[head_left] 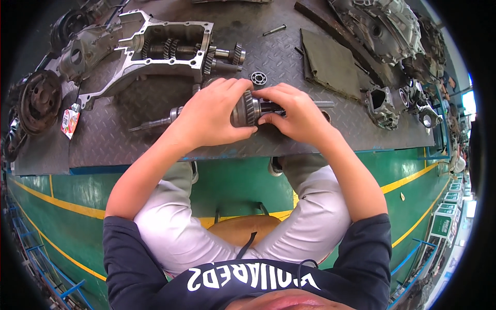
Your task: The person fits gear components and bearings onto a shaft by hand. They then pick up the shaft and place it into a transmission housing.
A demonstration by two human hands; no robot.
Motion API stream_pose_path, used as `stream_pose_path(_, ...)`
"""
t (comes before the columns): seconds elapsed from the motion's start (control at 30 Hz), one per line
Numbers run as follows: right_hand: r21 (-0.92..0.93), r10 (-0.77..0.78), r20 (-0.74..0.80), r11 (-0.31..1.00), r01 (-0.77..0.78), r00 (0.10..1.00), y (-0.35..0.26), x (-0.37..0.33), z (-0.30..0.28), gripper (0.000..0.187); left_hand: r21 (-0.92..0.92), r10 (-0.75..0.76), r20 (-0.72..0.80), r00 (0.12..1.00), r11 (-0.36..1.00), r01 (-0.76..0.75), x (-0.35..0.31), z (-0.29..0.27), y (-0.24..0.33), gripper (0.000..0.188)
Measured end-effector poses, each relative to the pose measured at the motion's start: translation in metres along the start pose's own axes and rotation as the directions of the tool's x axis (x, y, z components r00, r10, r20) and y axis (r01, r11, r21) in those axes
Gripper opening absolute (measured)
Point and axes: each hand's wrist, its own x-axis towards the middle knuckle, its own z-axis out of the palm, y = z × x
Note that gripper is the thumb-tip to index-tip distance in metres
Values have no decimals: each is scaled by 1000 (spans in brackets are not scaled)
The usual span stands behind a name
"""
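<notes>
A gear shaft (pixel 156 123) lies across the near part of the table, its thin splined end pointing left. My left hand (pixel 216 114) is closed round the gears at its middle, thumb and fingers on a helical gear (pixel 252 109). From the right, my right hand (pixel 295 114) grips the same gear's side, with thumb and fingers curled round the shaft there. The shaft's right end (pixel 325 104) shows beyond my right hand. Just past my fingers lies a ball bearing (pixel 259 78). My palms hide part of the gear stack.
An opened gearbox housing (pixel 204 39) with gear shafts stands at the far left. A bolt (pixel 274 30) and a folded dark cloth (pixel 328 64) lie farther back. Metal castings (pixel 383 107) sit at the right. A small red-and-white packet (pixel 70 121) lies near a rusty drum (pixel 39 103).
</notes>
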Motion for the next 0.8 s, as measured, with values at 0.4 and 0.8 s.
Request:
stream_pose_path(0.4,-15,25,0,1000,-25,1000,-2,-3,7,51,-39,-8,-9,1000,999,8,2,1,0,68)
stream_pose_path(0.8,-42,119,44,992,-117,992,-9,1,2,46,-28,13,-29,999,1000,-14,1,2,-1,66)
